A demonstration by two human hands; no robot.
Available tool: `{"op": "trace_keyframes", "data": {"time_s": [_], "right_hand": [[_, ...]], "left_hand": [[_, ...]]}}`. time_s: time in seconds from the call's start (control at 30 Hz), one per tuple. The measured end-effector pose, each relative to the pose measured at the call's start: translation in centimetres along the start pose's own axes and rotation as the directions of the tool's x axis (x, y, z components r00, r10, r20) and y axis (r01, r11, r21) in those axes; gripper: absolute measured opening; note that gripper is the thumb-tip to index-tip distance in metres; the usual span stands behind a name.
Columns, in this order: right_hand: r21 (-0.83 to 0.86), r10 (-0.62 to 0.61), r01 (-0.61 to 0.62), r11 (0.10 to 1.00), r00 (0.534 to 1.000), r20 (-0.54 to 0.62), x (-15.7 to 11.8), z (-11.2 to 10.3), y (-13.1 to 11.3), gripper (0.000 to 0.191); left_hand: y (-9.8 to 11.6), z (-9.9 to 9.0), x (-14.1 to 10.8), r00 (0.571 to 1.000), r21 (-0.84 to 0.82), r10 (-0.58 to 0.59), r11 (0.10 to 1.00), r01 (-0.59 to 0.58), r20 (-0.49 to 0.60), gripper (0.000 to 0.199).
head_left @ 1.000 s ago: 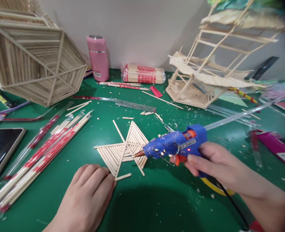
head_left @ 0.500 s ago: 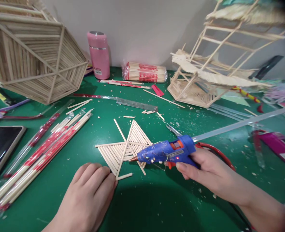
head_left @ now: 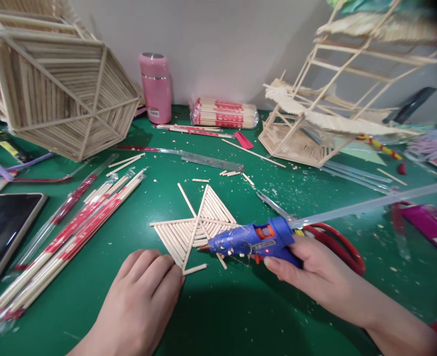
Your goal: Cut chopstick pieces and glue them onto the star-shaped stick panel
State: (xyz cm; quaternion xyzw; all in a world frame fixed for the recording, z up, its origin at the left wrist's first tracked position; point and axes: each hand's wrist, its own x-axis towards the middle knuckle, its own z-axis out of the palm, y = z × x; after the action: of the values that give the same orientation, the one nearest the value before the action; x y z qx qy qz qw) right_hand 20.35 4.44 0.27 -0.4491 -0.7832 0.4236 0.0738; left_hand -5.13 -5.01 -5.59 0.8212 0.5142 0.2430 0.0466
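My right hand (head_left: 307, 267) is wrapped round the handle of a blue glue gun (head_left: 250, 242), which has a long clear glue stick in its back. The copper nozzle points left, over the lower part of a panel of thin wooden sticks (head_left: 174, 240). Some wedges of this panel are filled with rows of sticks, and others are open between the spokes. My left hand (head_left: 148, 287) lies closed at the panel's lower left corner. Its fingertips are hidden. Beside them a short loose stick (head_left: 195, 269) slants out from the corner.
Left are wrapped stick bundles (head_left: 73, 237) and a phone (head_left: 7, 232). Behind stand a large stick structure (head_left: 66, 94), a pink flask (head_left: 155, 89), a stick pack (head_left: 224, 113) and an open stick frame (head_left: 315, 113). Red-handled scissors (head_left: 352, 247) lie behind my right hand.
The glue gun and my right hand have shifted slightly left relative to the panel, baring more of the red scissor handles. My left hand stays at the same corner. The whole view has shifted a little.
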Motion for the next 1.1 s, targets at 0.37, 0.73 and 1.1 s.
{"op": "trace_keyframes", "data": {"time_s": [0.37,0.73,1.1], "right_hand": [[-0.001,0.019,-0.019,1.000,0.996,-0.085,-0.6,-0.3,0.5,0.024],[-0.029,-0.003,0.000,1.000,0.995,-0.098,-0.4,0.5,-0.1,0.031],[-0.019,0.026,-0.027,0.999,0.997,-0.068,-0.4,1.2,-0.7,0.025]], "left_hand": [[0.2,-0.4,0.3,0.999,0.030,0.031,0.999,-0.030,-0.022,0.015],[0.3,-0.4,0.6,1.000,0.054,0.016,0.998,-0.015,-0.019,0.015],[0.3,0.0,0.3,1.000,0.018,-0.020,1.000,0.020,0.011,0.017]]}}
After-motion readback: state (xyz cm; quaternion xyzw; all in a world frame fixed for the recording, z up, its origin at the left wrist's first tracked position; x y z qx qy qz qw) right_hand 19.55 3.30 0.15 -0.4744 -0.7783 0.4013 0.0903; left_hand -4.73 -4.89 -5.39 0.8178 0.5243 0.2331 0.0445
